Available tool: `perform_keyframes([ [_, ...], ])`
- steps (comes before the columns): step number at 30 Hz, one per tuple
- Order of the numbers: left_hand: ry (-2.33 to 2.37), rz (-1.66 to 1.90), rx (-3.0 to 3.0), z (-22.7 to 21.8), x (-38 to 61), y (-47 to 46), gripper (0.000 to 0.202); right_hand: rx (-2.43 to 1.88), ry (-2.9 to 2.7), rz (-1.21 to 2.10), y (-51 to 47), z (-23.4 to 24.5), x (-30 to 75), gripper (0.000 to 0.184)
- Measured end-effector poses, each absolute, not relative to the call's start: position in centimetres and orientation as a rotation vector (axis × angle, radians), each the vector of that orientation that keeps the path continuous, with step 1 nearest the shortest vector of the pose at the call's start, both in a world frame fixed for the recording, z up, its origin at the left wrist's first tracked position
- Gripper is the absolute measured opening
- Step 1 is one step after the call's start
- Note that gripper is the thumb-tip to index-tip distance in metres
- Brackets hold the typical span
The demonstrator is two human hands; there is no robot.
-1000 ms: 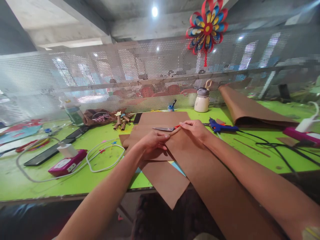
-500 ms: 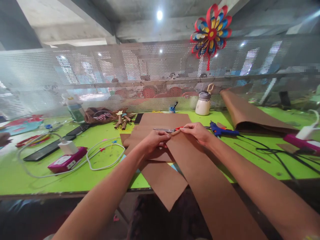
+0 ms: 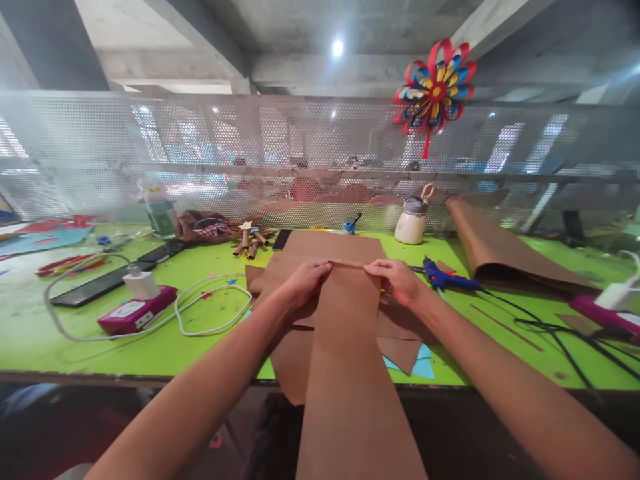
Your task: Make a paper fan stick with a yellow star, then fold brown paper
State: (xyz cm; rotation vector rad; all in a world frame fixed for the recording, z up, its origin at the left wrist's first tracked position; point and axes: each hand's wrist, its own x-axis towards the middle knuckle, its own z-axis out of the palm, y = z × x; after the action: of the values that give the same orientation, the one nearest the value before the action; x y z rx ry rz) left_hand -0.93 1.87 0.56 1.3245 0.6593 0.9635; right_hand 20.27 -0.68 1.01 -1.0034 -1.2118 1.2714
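While far edge of brown paper strip (image 3: 350, 333) is pinched tight by left hand (image 3: 306, 280) and right hand (image 3: 397, 280), strip could be skewed or torn by uneven pull.

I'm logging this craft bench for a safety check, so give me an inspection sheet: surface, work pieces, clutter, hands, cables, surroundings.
Surface: green table, small paper scraps on it.
Job's things: brown paper strip runs over the front edge; brown sheets lie beneath.
Clutter: blue glue gun, white jar, pink box, flat black device, paper roll.
Grippers: left hand and right hand each pinch the strip's far end.
Cables: white cable looped at left; black cable at right.
Surroundings: perforated screen behind; paper pinwheel above.
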Motion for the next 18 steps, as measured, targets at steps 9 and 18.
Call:
perform_keyframes([
  [9, 0.730, 0.853, 1.672, 1.3, 0.0, 0.1, 0.025, -1.190, -1.944, 0.515, -0.9, 2.3, 21.3, 0.032],
  [18, 0.673, 0.887, 1.528, 1.4, 0.3, -0.1, 0.019, -1.035, -2.218, -0.145, -1.9, 1.0, 19.2, 0.031],
])
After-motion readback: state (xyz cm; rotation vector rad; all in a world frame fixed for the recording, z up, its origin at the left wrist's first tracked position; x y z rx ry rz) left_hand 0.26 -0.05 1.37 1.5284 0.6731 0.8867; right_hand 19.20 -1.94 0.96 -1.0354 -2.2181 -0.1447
